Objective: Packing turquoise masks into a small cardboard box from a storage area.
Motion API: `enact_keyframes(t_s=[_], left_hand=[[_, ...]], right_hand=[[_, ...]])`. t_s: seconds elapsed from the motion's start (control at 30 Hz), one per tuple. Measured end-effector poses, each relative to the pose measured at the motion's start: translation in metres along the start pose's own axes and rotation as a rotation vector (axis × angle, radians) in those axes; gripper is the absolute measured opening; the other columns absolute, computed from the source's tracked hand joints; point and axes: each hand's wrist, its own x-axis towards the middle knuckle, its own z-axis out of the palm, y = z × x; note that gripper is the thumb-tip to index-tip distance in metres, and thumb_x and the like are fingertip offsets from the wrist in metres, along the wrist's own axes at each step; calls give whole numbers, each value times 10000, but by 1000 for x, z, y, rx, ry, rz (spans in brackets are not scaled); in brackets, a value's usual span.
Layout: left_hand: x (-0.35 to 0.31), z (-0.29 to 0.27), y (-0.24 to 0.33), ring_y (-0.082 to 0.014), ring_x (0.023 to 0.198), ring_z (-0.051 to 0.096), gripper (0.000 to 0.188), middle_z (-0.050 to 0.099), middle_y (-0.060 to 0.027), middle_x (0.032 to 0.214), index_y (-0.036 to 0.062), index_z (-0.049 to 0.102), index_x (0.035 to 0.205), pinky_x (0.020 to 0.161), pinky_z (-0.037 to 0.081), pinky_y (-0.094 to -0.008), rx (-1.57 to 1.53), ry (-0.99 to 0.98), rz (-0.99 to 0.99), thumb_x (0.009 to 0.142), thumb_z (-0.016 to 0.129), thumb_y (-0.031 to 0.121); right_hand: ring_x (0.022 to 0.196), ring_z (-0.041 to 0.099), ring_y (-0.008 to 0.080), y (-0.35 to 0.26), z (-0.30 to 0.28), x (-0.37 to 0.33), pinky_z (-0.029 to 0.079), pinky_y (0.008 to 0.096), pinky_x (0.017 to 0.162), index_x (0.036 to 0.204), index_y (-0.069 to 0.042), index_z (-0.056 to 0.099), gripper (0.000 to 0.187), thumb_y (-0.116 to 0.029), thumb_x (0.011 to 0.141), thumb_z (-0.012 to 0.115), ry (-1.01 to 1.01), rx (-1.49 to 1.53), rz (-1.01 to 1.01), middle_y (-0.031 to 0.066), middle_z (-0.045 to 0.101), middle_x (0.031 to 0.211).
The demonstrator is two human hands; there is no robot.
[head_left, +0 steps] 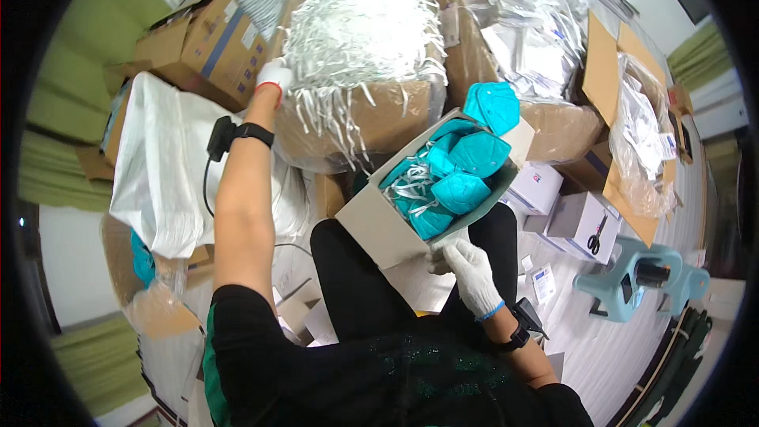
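Note:
An open carton (379,225) full of teal folded face masks (461,192) with white straps rests tilted over my thighs. One mask (492,107) lies at its far edge, on the raised flap. My right hand (474,273), in a white knit glove with a blue cuff, has its fingers closed at the carton's near lower corner. Stretched far forward, my left hand (274,75) wears a white glove with a red cuff. It is at the left edge of a large plastic-lined box (387,111) heaped with thin white strips (360,28). Its fingers are too small and pale to make out.
Right of the strips stands a lined box of white packets (530,39), then an open carton (632,111). White boxes (581,225), scissors (598,235) and a blue stool (628,277) are at right. A white sack (170,166) and brown carton (209,47) stand left.

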Motion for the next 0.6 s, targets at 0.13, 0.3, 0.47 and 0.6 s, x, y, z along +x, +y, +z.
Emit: enact_keyframes(t_s=[0.13, 0.3, 0.47, 0.6], left_hand=[[5, -14, 52, -327, 991, 668, 462, 690, -147, 1071, 131, 739, 979, 840, 514, -447, 411, 29, -235, 816, 584, 534], [-24, -40, 91, -343, 1123, 609, 395, 680, -130, 1124, 152, 718, 1069, 923, 464, -422, 632, -86, -21, 869, 563, 455], [-13, 4, 36, -373, 1104, 603, 372, 659, -177, 1138, 128, 622, 1211, 922, 473, -439, 303, 159, 127, 884, 562, 294], [-43, -27, 111, -356, 1040, 629, 272, 661, -153, 1140, 108, 697, 1040, 885, 487, -452, 349, -93, -12, 865, 544, 249]], right_hand=[[789, 647, 149, 6, -14, 1, 534, 297, 743, 1032, 8, 630, 275, -228, 1005, 491, 95, 17, -11, 79, 673, 930], [746, 639, 133, 8, -25, 3, 531, 278, 701, 994, 7, 645, 264, -223, 988, 515, 150, -17, 3, 63, 667, 885], [713, 612, 99, -1, -42, 25, 516, 250, 666, 986, -10, 641, 137, -113, 955, 557, 180, -260, -93, 38, 653, 826], [682, 589, 69, -26, -58, 51, 497, 239, 641, 965, -32, 663, 117, -103, 904, 592, 267, -362, -190, 26, 652, 791]])
